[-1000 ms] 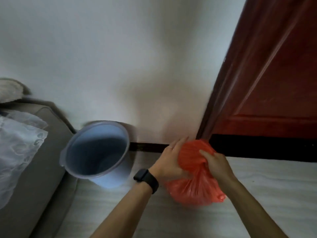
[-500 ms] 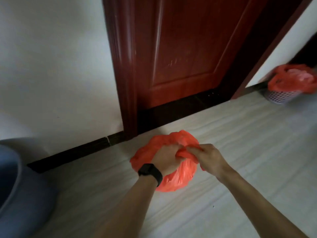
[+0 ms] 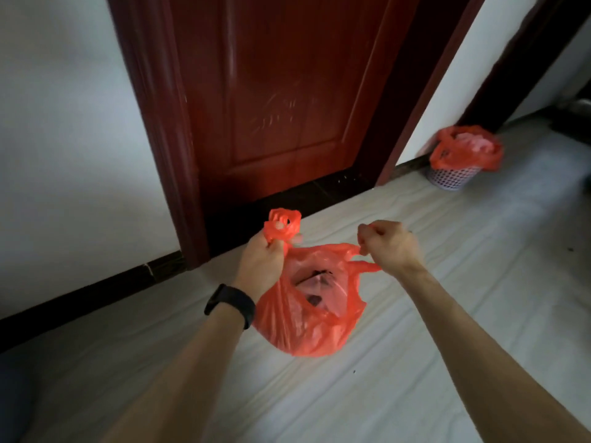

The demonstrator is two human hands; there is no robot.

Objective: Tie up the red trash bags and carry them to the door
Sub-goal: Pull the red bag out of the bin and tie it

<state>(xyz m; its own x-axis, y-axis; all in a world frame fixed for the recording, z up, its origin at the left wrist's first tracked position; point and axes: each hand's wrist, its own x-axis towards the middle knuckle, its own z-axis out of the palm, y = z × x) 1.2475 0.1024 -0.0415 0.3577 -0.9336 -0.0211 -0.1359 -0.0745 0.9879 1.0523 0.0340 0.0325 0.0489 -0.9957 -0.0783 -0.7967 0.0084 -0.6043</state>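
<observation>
A red trash bag [image 3: 315, 318] hangs above the pale floor in front of me, its mouth open and dark rubbish showing inside. My left hand [image 3: 262, 262], with a black watch on the wrist, grips the bag's left handle, whose loop sticks up above the fist. My right hand [image 3: 391, 244] pinches the bag's right handle and pulls it sideways. A dark red door [image 3: 281, 97] stands shut straight ahead. A second red trash bag [image 3: 465, 151] lines a white mesh basket [image 3: 452, 179] by the wall at the right.
White walls flank the door frame, with a black skirting strip [image 3: 96, 289] along the floor and a black threshold under the door. Another dark doorway [image 3: 524, 59] opens at the far right. A dark shape sits in the bottom left corner.
The view has swung right from the blue bucket to the door. The hands have moved apart, each pulling a handle, and the bunched bag now hangs open between them.
</observation>
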